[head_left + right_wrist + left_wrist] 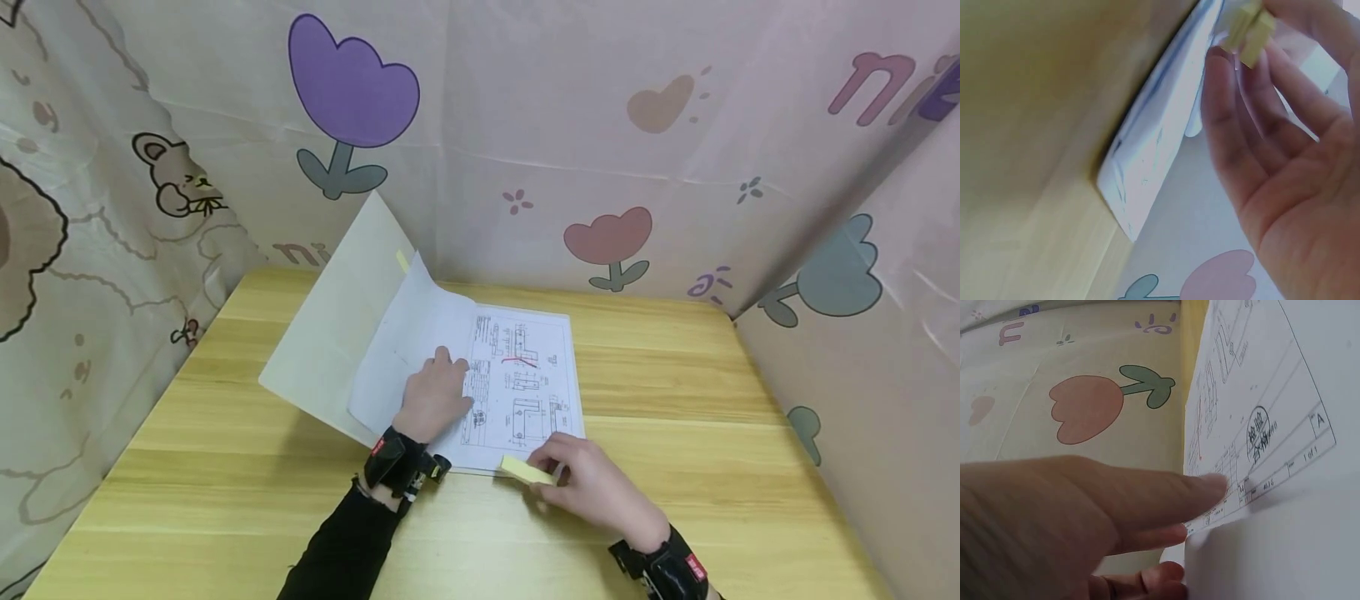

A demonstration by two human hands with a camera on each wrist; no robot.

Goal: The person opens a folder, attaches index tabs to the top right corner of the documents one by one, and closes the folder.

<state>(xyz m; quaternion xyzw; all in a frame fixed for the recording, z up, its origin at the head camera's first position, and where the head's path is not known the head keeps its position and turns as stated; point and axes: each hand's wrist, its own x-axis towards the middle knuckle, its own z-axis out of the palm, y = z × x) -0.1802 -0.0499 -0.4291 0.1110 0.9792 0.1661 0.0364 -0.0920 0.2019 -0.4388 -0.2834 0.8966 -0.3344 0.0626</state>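
Observation:
A folder of printed sheets lies spread on the table, its pale cover (330, 333) raised at the left. My left hand (435, 396) rests on the turned white page (408, 321), fingers extended by the technical drawing (528, 375). In the left wrist view, the thumb side of the left hand (1079, 512) is close to the drawing's title block and a round stamp (1258, 434). At the drawing's near edge, my right hand (596, 483) pinches a small yellow sticky note pad (525, 472). The pad (1259, 40) appears split into two layers in the right wrist view.
A yellow tab (402, 261) shows near the top inside the cover. The light wooden table (660, 358) extends around the folder. Printed cloth (480, 108) hangs behind the table and on both sides. Both wrists wear black strapped cameras.

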